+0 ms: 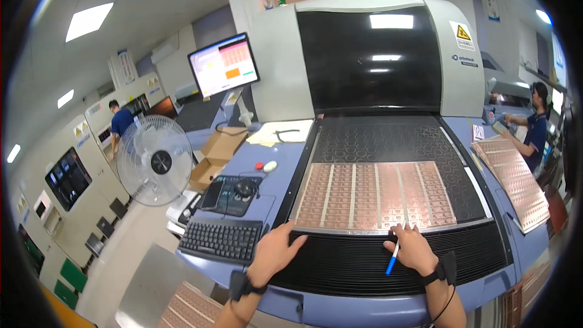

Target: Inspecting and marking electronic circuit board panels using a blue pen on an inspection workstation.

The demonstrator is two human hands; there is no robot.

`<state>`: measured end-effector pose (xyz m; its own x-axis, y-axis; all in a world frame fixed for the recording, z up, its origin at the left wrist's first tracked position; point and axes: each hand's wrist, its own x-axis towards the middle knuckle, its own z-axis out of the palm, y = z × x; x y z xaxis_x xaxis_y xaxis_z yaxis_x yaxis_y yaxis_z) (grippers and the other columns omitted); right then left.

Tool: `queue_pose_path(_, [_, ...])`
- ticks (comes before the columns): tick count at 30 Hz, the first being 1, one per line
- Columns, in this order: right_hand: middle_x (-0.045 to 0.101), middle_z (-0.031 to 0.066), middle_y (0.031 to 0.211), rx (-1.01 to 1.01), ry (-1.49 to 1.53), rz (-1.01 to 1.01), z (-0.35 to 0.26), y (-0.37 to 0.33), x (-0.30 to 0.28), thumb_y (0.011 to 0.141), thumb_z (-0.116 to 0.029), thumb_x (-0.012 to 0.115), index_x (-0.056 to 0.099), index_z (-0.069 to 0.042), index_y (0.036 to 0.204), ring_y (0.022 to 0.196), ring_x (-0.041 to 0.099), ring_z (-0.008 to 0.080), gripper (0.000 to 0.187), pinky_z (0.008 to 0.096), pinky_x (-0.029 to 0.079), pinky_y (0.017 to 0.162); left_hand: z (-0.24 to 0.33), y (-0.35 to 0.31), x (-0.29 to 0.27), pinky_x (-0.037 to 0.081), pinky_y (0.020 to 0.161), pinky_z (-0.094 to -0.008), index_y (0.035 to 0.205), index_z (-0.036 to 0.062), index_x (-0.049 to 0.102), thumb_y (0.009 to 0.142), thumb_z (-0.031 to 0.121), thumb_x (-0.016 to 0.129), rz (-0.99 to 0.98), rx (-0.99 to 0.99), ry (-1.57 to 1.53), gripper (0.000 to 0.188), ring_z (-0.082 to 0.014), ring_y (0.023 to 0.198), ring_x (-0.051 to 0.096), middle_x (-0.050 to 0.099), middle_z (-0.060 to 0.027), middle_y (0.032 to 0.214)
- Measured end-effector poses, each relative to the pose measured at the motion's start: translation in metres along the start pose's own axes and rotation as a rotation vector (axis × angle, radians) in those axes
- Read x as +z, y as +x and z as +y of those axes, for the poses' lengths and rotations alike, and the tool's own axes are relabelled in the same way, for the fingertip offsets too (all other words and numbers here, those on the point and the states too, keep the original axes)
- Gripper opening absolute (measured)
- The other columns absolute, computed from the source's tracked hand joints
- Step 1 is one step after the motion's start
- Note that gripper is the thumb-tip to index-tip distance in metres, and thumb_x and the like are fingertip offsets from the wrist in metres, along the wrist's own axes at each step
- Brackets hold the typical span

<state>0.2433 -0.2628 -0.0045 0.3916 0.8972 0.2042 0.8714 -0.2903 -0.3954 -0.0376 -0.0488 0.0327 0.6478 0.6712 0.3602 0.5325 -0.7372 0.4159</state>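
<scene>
A copper-coloured circuit board panel (pixel 370 191) with rows of small rectangles lies flat on the machine's black bed. My left hand (pixel 280 254) is at the panel's front left corner, thumb stretched out to the side and nothing held in it. At the panel's front edge, right of the middle, is my right hand (pixel 414 248), with a pen (pixel 392 262) held between its fingers. The pen's blue end points down toward me, over the black ribbed strip (pixel 346 261). My right fingertips reach the panel's edge.
The large grey machine (pixel 276 61) stands behind the bed. A keyboard (pixel 220 239), mouse (pixel 245 188), monitor (pixel 223 64) and fan (pixel 155 161) are at left. More copper panels (pixel 513 182) lie at right and a stack (pixel 191 307) at lower left. Two people work farther off.
</scene>
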Motion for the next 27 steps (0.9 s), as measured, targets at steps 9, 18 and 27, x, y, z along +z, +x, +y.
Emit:
queue_pose_path(9, [0.066,0.0368,0.111,-0.08,-0.034,0.079,0.002,0.001,0.007,0.094,-0.031,0.069,0.06,0.004,0.12,0.124,0.056,0.0534,0.044,0.0613,0.04,0.11,-0.158,-0.12,-0.022,0.042,0.11,-0.0428,0.127,-0.0066,0.064,0.096,0.009,0.06,0.634,-0.157,0.146,0.035,-0.0387,0.128,0.059,0.065,-0.024,0.132])
queue_pose_path(18, [0.067,0.0338,0.104,-0.11,-0.08,0.09,0.004,-0.001,0.013,0.093,-0.034,0.071,0.058,0.005,0.113,0.118,0.058,0.0549,0.046,0.0602,0.044,0.107,-0.191,-0.136,0.006,0.048,0.094,-0.0351,0.128,-0.0067,0.065,0.096,0.002,0.047,0.896,-0.311,-0.31,0.037,-0.0218,0.104,0.063,0.069,-0.0158,0.123])
queue_pose_path(27, [0.06,0.0397,0.125,-0.051,-0.085,-0.026,-0.006,-0.002,0.003,0.096,-0.034,0.067,0.05,0.006,0.139,0.132,0.049,0.0548,0.061,0.0599,0.038,0.113,-0.196,-0.141,0.001,0.034,0.117,-0.0462,0.132,-0.0058,0.062,0.091,0.004,0.055,0.751,-0.267,0.012,0.043,-0.0393,0.136,0.049,0.055,-0.0243,0.145])
